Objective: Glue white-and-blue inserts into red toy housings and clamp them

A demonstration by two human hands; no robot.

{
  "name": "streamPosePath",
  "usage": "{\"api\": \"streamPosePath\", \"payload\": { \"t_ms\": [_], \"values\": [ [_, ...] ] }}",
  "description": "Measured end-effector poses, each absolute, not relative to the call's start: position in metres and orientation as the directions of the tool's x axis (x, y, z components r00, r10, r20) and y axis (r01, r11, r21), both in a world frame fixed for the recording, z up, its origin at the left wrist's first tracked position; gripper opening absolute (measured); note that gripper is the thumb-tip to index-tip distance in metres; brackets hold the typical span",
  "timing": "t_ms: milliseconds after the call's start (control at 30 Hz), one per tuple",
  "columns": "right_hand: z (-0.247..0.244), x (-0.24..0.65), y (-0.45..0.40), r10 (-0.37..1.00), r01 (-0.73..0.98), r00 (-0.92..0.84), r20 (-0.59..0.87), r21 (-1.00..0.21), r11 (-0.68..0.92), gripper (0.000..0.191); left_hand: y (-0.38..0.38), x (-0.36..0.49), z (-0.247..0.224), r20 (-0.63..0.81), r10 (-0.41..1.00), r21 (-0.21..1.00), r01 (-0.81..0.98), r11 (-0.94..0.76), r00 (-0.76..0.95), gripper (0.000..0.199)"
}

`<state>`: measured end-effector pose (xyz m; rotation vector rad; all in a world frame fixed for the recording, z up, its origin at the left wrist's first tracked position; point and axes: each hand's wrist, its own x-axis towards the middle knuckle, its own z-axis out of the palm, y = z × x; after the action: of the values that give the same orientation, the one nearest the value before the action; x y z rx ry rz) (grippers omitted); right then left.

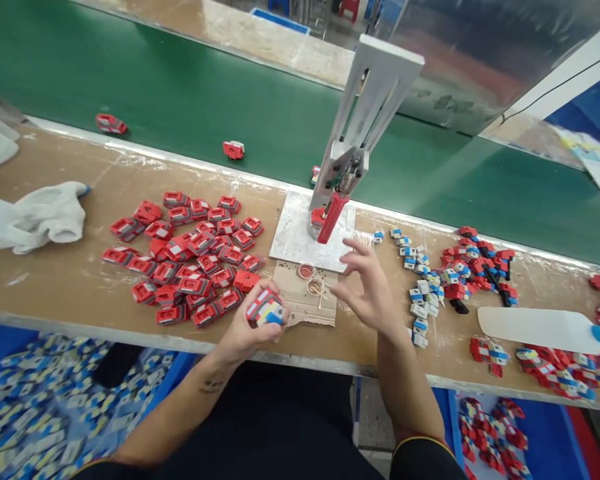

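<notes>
Gripping a small red block (pixel 264 309) with yellow and blue faces, the left hand (pixel 247 327) rests at the near edge of the surface (pixel 70 280). The right hand (pixel 369 288) hovers empty, fingers spread (nothing held), just right of it, nearer the press handle (pixel 331 217).

Red parts (pixel 190 267), green conveyor belt (pixel 180 93)

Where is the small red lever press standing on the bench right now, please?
In the head view, the lever press stands on a grey plate at the bench's far edge, centre, just beyond the open right hand and beside the green conveyor belt.
</notes>
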<state>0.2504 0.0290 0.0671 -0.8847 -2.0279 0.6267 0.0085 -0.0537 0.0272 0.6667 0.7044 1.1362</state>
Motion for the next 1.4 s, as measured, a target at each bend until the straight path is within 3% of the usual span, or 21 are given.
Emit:
{"api": "streamPosePath", "payload": {
  "t_ms": [67, 167, 233, 300, 400, 467, 533, 600, 633, 733, 800, 933, 1033, 1200, 1300, 1400],
  "values": [
    [0.074, 0.251, 0.054, 0.807, 0.429, -0.473, 0.355, -0.707, 0.562, 0.040, -0.055, -0.005, 0.028, -0.108, 0.957, 0.750, -0.610, 0.255, 0.268, 0.056],
    [0.094, 0.252, 0.078, 0.716, 0.356, -0.657, 0.235, -0.740, 0.570, 0.033, -0.060, -0.020, 0.028, -0.086, 0.958, 0.755, -0.610, 0.241, 0.272, 0.059],
    [0.118, 0.252, 0.087, 0.597, 0.218, -0.766, 0.237, -0.778, 0.589, 0.038, -0.064, -0.024, 0.030, -0.143, 0.962, 0.746, -0.614, 0.258, 0.231, 0.066],
    [0.148, 0.248, 0.092, 0.535, 0.069, -0.778, 0.329, -0.802, 0.593, 0.059, -0.065, -0.023, 0.035, -0.194, 0.966, 0.735, -0.626, 0.260, 0.173, 0.072],
    [0.188, 0.232, 0.102, 0.653, -0.043, -0.484, 0.583, -0.761, 0.648, 0.077, -0.059, -0.020, 0.044, -0.208, 0.969, 0.730, -0.638, 0.243, 0.132, 0.068],
    [0.193, 0.224, 0.109, 0.691, 0.009, -0.207, 0.692, -0.705, 0.709, 0.068, -0.056, -0.023, 0.048, -0.216, 0.967, 0.723, -0.644, 0.251, 0.133, 0.066],
    [0.172, 0.226, 0.116, 0.687, 0.145, -0.097, 0.720, -0.673, 0.726, 0.047, -0.057, -0.031, 0.049, -0.247, 0.962, 0.708, -0.655, 0.262, 0.118, 0.062],
    [0.132, 0.234, 0.123, 0.765, 0.333, -0.120, 0.633, -0.700, 0.631, 0.029, -0.059, -0.041, 0.047, -0.269, 0.962, 0.716, -0.661, 0.227, 0.039, 0.057],
    [0.110, 0.238, 0.127, 0.849, 0.427, -0.104, 0.518, -0.748, 0.508, 0.030, -0.059, -0.047, 0.047, -0.277, 0.961, 0.734, -0.648, 0.202, -0.014, 0.053],
    [0.053, 0.237, 0.138, 0.973, 0.512, -0.113, 0.202, -0.827, 0.231, 0.057, -0.051, -0.057, 0.050, -0.265, 0.961, 0.813, -0.553, 0.182, -0.073, 0.047],
    [0.035, 0.230, 0.143, 0.981, 0.499, -0.163, 0.107, -0.848, 0.175, 0.067, -0.038, -0.059, 0.056, -0.242, 0.970, 0.847, -0.488, 0.211, -0.001, 0.050],
    [0.038, 0.249, 0.148, 0.973, 0.506, -0.227, 0.035, -0.849, 0.149, 0.051, -0.010, -0.062, 0.069, -0.182, 0.982, 0.870, -0.456, 0.186, 0.055, 0.050],
    [0.056, 0.295, 0.165, 0.985, 0.613, -0.168, -0.041, -0.786, 0.072, 0.044, 0.007, -0.068, 0.069, -0.143, 0.988, 0.916, -0.371, 0.153, 0.053, 0.047],
    [0.075, 0.334, 0.246, 0.992, 0.818, 0.057, -0.115, -0.565, -0.112, 0.035, 0.064, -0.058, 0.063, 0.012, 0.998, 1.000, 0.004, -0.012, 0.064, 0.064],
    [0.075, 0.323, 0.284, 0.978, 0.862, 0.077, -0.192, -0.480, -0.162, 0.039, 0.105, -0.034, 0.061, 0.115, 0.976, 0.984, 0.113, -0.137, 0.186, 0.058],
    [0.073, 0.315, 0.295, 0.980, 0.879, 0.093, -0.176, -0.449, -0.164, 0.041, 0.133, -0.012, 0.057, 0.186, 0.940, 0.958, 0.161, -0.238, 0.285, 0.050]
  ]
}}
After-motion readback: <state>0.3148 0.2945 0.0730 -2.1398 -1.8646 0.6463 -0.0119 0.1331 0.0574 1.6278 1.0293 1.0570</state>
